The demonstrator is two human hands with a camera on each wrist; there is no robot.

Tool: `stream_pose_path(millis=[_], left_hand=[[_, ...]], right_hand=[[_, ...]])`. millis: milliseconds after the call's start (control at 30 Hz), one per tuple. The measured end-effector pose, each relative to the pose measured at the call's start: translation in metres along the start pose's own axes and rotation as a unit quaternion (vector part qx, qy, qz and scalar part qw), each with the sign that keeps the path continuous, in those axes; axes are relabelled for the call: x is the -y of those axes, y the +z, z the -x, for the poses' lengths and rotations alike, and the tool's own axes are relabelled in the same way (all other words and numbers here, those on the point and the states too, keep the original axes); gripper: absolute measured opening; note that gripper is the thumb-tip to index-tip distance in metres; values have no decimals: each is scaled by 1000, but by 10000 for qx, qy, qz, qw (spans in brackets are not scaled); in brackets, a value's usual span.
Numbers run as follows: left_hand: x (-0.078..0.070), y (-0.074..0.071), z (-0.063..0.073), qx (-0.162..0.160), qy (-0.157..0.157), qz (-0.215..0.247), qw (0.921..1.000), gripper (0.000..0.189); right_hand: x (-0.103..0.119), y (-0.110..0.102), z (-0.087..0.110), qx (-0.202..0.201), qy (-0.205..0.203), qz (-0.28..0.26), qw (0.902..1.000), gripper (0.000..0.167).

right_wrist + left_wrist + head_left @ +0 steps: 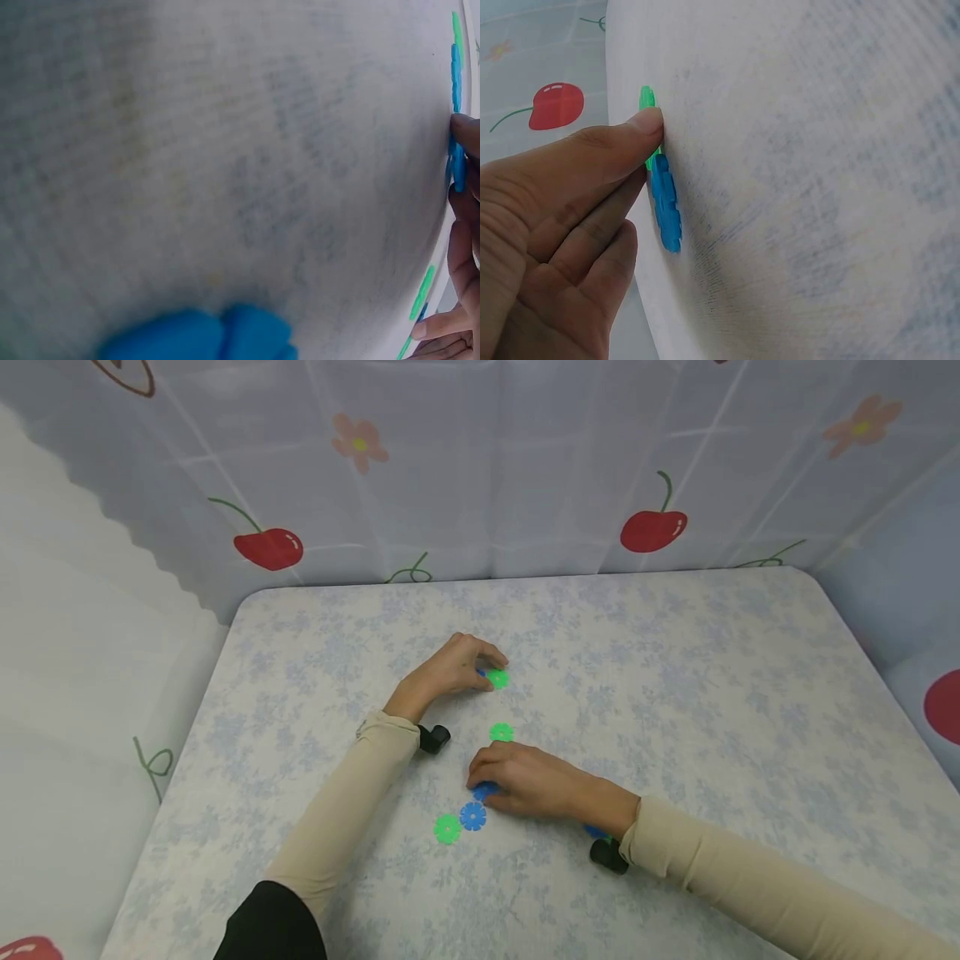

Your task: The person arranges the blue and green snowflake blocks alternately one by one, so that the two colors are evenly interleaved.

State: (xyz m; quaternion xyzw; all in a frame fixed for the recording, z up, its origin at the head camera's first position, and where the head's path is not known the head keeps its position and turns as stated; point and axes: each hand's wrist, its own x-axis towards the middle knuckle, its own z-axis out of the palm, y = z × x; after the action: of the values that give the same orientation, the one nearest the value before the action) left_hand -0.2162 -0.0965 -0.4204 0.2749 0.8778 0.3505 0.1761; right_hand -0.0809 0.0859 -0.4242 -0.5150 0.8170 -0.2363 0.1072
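Farther back on the table, my left hand [452,667] pinches a green flower-shaped plastic disc [498,679] between thumb and fingers. A blue disc [667,204] overlaps that green one in the left wrist view. My right hand [536,781] is nearer the front, its thumb and fingers round a blue notched disc [485,790]. Close below these fingertips lies another blue disc [472,816], with a green disc [447,828] right beside it to the left. Between the two hands, a green disc [502,732] lies just behind the right knuckles.
Under the right wrist, a blue disc [596,831] shows partly, a bit of green beside it. Both wrists wear small black cameras. The table [712,693] has a pale blue floral cloth; a curtain [487,468] with cherries hangs along its back edge.
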Motion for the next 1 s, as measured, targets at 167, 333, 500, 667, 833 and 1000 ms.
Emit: stream_pose_path(millis=[167,333,500,667,833,1000], left_hand=[[0,0,0,-16,3,-16,10000,41],[0,1,-1,-32,6,-49,10000,41],[0,1,-1,-36,0,-9,10000,42],[0,1,-1,-24,23,5,10000,42],[0,1,-1,-27,47,-40,10000,41],[0,0,-1,-25,52,-30,10000,41]], right_hand=[[2,-4,2,242,-11,128,9996,23],[1,-9,5,495,-2,111,9987,28],[0,-10,7,332,-9,154,9993,23],[1,-8,7,259,128,236,9993,22],[3,-9,6,419,568,-25,9975,27],[3,-9,5,353,558,-111,9978,24]])
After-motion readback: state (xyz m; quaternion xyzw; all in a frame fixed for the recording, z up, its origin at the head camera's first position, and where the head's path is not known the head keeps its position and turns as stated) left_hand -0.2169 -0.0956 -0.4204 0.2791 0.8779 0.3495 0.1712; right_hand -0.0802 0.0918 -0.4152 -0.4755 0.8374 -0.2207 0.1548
